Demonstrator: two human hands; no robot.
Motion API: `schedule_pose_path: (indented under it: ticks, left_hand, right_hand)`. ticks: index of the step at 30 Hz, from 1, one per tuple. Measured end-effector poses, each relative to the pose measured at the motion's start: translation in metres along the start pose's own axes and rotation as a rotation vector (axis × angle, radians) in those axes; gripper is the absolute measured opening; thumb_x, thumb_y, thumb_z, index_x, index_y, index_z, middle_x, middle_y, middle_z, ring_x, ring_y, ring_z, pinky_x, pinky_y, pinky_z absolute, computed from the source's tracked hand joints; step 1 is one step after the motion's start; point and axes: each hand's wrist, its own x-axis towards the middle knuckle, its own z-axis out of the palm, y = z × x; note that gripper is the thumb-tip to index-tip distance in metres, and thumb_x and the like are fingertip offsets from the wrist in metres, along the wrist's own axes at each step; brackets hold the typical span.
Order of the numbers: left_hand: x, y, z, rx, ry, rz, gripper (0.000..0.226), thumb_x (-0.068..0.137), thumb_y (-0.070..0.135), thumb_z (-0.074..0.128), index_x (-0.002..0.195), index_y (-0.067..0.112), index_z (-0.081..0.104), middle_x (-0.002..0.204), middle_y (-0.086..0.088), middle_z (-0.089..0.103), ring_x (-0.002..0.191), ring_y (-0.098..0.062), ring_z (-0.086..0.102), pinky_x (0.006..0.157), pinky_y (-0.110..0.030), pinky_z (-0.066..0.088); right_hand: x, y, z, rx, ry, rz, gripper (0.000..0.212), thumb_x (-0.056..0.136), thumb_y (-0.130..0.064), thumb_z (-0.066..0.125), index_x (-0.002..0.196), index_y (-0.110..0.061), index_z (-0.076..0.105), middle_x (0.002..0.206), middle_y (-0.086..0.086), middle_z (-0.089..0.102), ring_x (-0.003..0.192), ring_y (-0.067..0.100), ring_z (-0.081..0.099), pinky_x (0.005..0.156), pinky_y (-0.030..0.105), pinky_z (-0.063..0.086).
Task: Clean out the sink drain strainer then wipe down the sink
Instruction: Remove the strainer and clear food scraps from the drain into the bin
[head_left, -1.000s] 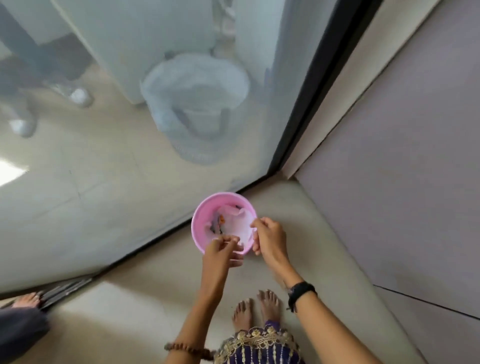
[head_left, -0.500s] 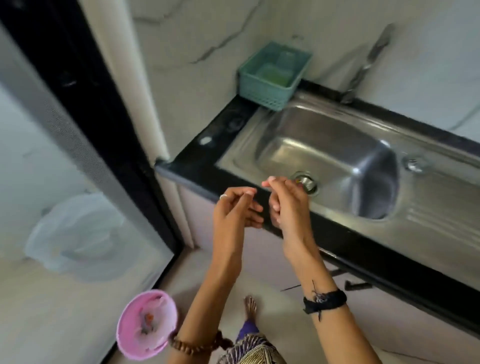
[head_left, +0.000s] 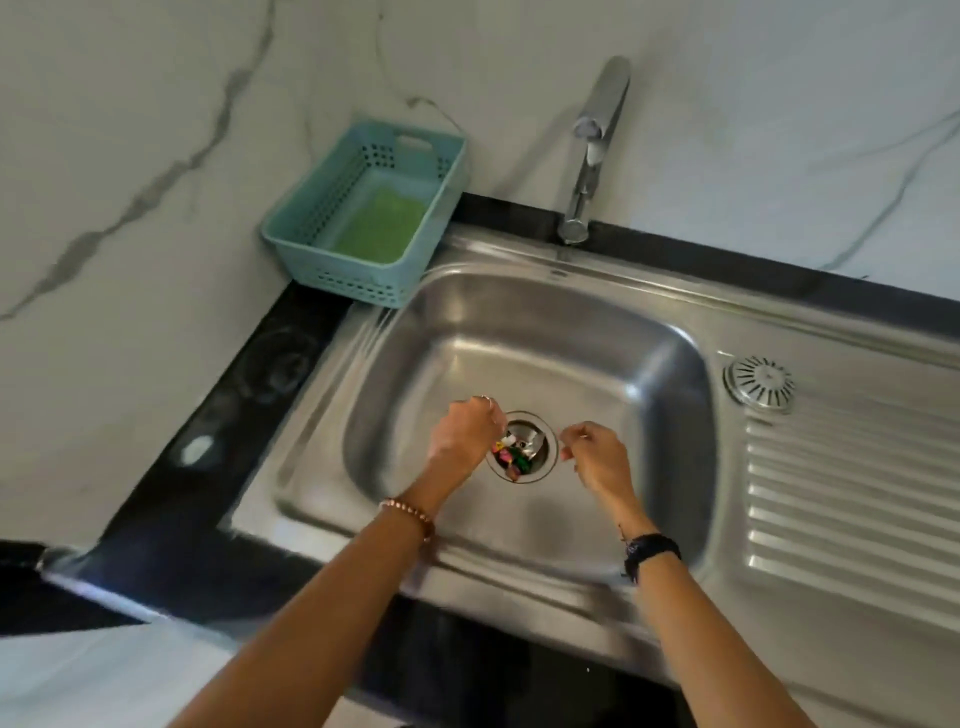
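Note:
A steel sink (head_left: 545, 338) fills the middle of the view. Its open drain (head_left: 540, 457) holds small coloured scraps (head_left: 511, 458). The round slotted strainer lid (head_left: 759, 384) lies on the ribbed drainboard to the right. My left hand (head_left: 462, 436) is at the drain's left edge with its fingertips down among the scraps; the fingertips are hidden, so a grip cannot be seen. My right hand (head_left: 597, 457) hovers just right of the drain, thumb and forefinger pinched together, nothing visible in them.
A teal plastic basket (head_left: 332, 192) with a green scrub pad (head_left: 379, 223) sits at the back left corner of the black counter (head_left: 234, 415). The tap (head_left: 592, 145) stands behind the basin. Marble wall runs along the back and left.
I turned from the pink bin on the floor to the sink. Both hands moved from the bin up and into the basin, the left one down to the drain.

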Motion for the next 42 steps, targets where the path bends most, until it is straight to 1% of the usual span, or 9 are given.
schedule_pose_path:
  ticks: [4, 9, 17, 24, 29, 34, 38, 40, 42]
  left_hand:
    - [0.045, -0.018, 0.033, 0.348, -0.104, 0.03, 0.022, 0.091, 0.023, 0.05, 0.103, 0.017, 0.067, 0.109, -0.007, 0.067, 0.098, -0.026, 0.063, 0.079, -0.034, 0.049]
    - [0.064, -0.035, 0.056, 0.467, -0.157, 0.188, 0.033, 0.09, 0.014, 0.051, 0.121, 0.024, 0.054, 0.117, -0.007, 0.053, 0.107, -0.026, 0.055, 0.078, -0.038, 0.049]
    - [0.084, -0.048, 0.069, 0.689, -0.255, 0.372, 0.027, 0.09, 0.017, 0.052, 0.115, 0.009, 0.057, 0.122, -0.011, 0.047, 0.109, -0.027, 0.051, 0.079, -0.037, 0.048]
    - [0.081, -0.055, 0.061, 0.409, -0.193, 0.233, 0.023, 0.089, 0.027, 0.056, 0.1, 0.007, 0.062, 0.108, -0.01, 0.057, 0.093, -0.029, 0.06, 0.074, -0.038, 0.047]
    - [0.077, -0.043, 0.049, 0.094, -0.158, 0.0, 0.014, 0.082, 0.02, 0.067, 0.09, 0.009, 0.069, 0.095, -0.011, 0.069, 0.082, -0.022, 0.061, 0.07, -0.029, 0.049]
    - [0.047, -0.025, 0.023, -0.149, 0.005, -0.078, 0.011, 0.08, 0.012, 0.064, 0.088, 0.007, 0.071, 0.089, -0.011, 0.073, 0.076, -0.018, 0.063, 0.069, -0.024, 0.047]
    - [-0.012, -0.031, -0.016, -0.631, 0.168, -0.157, 0.005, 0.08, 0.01, 0.066, 0.075, 0.012, 0.067, 0.066, -0.004, 0.066, 0.055, -0.006, 0.063, 0.071, -0.028, 0.058]
    - [-0.045, -0.043, -0.034, -0.807, 0.249, -0.186, 0.012, 0.081, 0.01, 0.066, 0.07, 0.016, 0.064, 0.064, 0.001, 0.064, 0.054, -0.004, 0.062, 0.063, -0.02, 0.057]
    - [-0.084, -0.064, -0.051, -0.934, 0.345, -0.224, 0.016, 0.083, 0.008, 0.063, 0.07, 0.017, 0.063, 0.065, -0.001, 0.064, 0.059, -0.01, 0.063, 0.064, -0.02, 0.055]
  right_hand:
    - [0.047, 0.033, 0.013, -0.239, -0.075, 0.081, 0.016, 0.09, -0.016, 0.051, 0.095, -0.011, 0.065, 0.094, 0.012, 0.071, 0.089, 0.026, 0.063, 0.071, 0.027, 0.043]
    - [0.067, 0.044, 0.04, -0.507, -0.14, 0.011, 0.026, 0.092, -0.022, 0.049, 0.109, -0.01, 0.064, 0.108, 0.012, 0.068, 0.099, 0.029, 0.063, 0.078, 0.032, 0.049]
    - [0.087, 0.055, 0.071, -0.887, -0.126, -0.104, 0.032, 0.091, -0.028, 0.051, 0.12, -0.018, 0.054, 0.103, 0.007, 0.069, 0.094, 0.026, 0.065, 0.065, 0.026, 0.038]
    - [0.093, 0.057, 0.077, -0.965, -0.143, -0.108, 0.026, 0.088, -0.033, 0.058, 0.102, -0.013, 0.063, 0.103, 0.008, 0.069, 0.093, 0.027, 0.066, 0.065, 0.027, 0.037]
    - [0.079, 0.045, 0.058, -0.63, 0.018, -0.031, 0.023, 0.086, -0.025, 0.056, 0.104, -0.013, 0.066, 0.097, 0.011, 0.071, 0.088, 0.032, 0.065, 0.064, 0.027, 0.041]
    - [0.051, 0.013, 0.041, -0.272, 0.031, 0.007, 0.017, 0.086, -0.028, 0.06, 0.092, -0.014, 0.068, 0.087, 0.008, 0.071, 0.075, 0.022, 0.061, 0.052, 0.024, 0.037]
    - [0.005, -0.025, 0.048, 0.016, -0.029, -0.124, 0.013, 0.082, -0.023, 0.064, 0.074, -0.014, 0.066, 0.066, -0.003, 0.068, 0.063, 0.007, 0.063, 0.058, 0.022, 0.047]
    - [-0.022, -0.043, 0.061, 0.111, -0.108, -0.188, 0.017, 0.083, -0.018, 0.065, 0.067, -0.013, 0.063, 0.052, -0.011, 0.06, 0.048, -0.001, 0.053, 0.048, 0.009, 0.037]
    - [-0.055, -0.059, 0.081, 0.139, -0.218, -0.27, 0.023, 0.084, -0.016, 0.064, 0.062, -0.015, 0.058, 0.046, -0.014, 0.055, 0.044, -0.002, 0.044, 0.046, 0.008, 0.032]
